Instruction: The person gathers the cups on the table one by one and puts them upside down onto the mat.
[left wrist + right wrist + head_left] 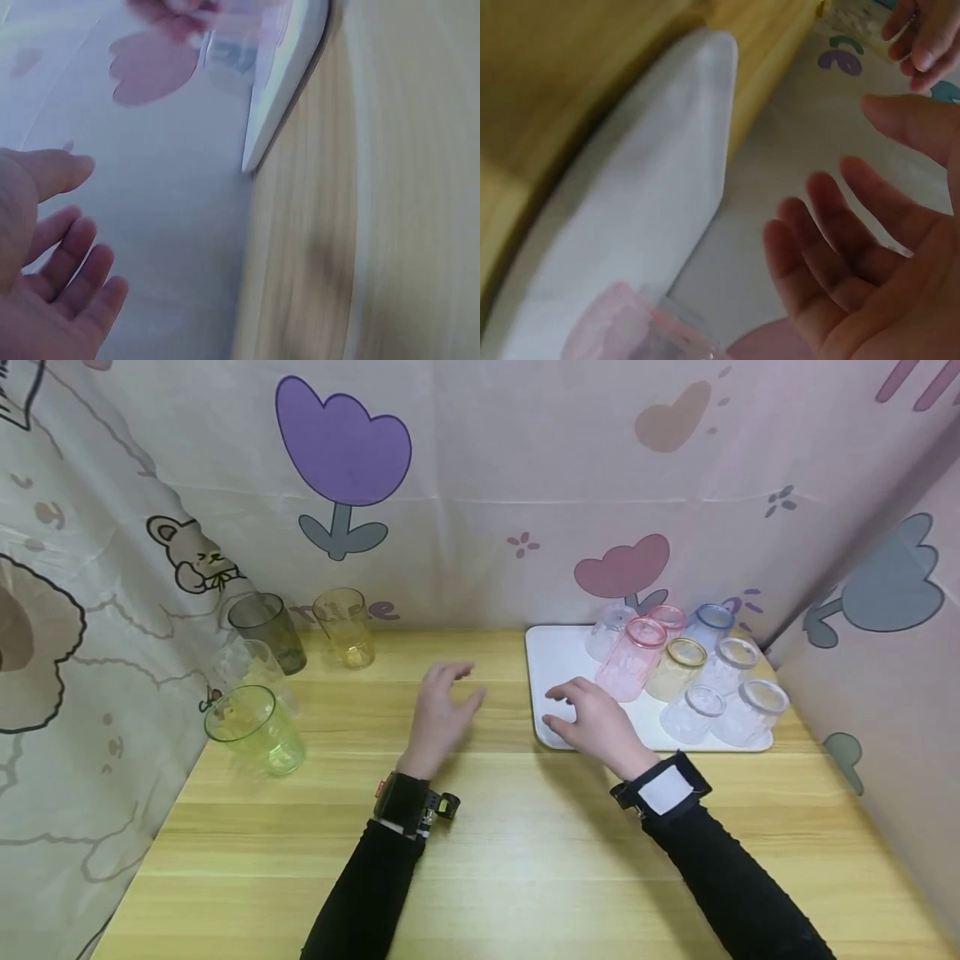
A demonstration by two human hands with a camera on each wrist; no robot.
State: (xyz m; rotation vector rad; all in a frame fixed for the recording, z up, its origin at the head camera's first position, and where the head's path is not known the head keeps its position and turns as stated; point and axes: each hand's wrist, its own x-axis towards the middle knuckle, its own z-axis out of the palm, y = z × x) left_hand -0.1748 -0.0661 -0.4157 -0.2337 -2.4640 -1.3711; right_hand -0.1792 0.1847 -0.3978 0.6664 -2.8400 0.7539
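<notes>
Your right hand (pixel 600 727) hovers at the left part of the white tray (pixel 551 672), fingers loosely spread. Your left hand (pixel 437 722), fingers also parted, is left of the tray. 8 glasses (pixel 677 672) stand on the tray, mostly on its right; 4 tumblers (pixel 277 639) stand well left of it.

Black sleeves (pixel 365 893), black left band (pixel 403 802), red tag (pixel 380 788) at its 10 o'clock, small black box (pixel 448 806) at its 3 o'clock, black right band (pixel 691 770), white patch (pixel 666 789) on it
</notes>
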